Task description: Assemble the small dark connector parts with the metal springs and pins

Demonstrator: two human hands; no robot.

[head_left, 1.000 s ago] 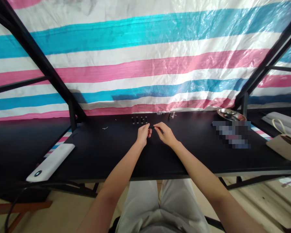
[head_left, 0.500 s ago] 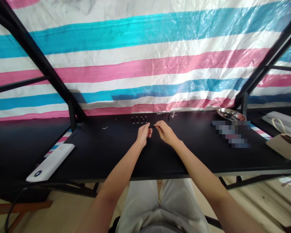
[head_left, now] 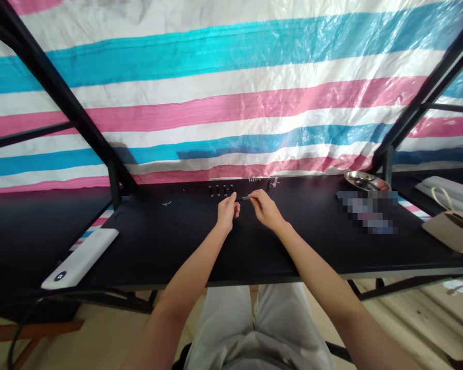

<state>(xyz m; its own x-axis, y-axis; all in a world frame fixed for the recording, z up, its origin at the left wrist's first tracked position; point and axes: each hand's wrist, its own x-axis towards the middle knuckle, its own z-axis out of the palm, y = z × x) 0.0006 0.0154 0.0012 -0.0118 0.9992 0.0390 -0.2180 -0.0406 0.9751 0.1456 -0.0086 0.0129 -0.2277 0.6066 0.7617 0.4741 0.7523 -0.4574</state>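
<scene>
Above the black table, my left hand (head_left: 226,211) has its fingers closed on one end of a small dark rod (head_left: 242,199). My right hand (head_left: 268,209) pinches the rod's other end, where a greyish, shiny part shows. Its exact kind is too small to make out. Just beyond my left hand stands a row of several small black pieces with pale ends (head_left: 217,190). Farther back lies a row of tiny silvery pieces (head_left: 254,180). Near them are a small black piece (head_left: 269,183) and a whitish piece with thin prongs (head_left: 275,182).
A shiny metal dish (head_left: 366,181) sits at the back right, with a blurred-out patch (head_left: 366,213) before it. A white oblong device (head_left: 81,258) lies at the left edge. Thin pale scraps (head_left: 166,203) are left of the hands; a beige bag (head_left: 451,231) is far right.
The right hand has shifted very slightly, and a greyish, shiny part of the rod now shows by its fingertips. The left hand has barely moved.
</scene>
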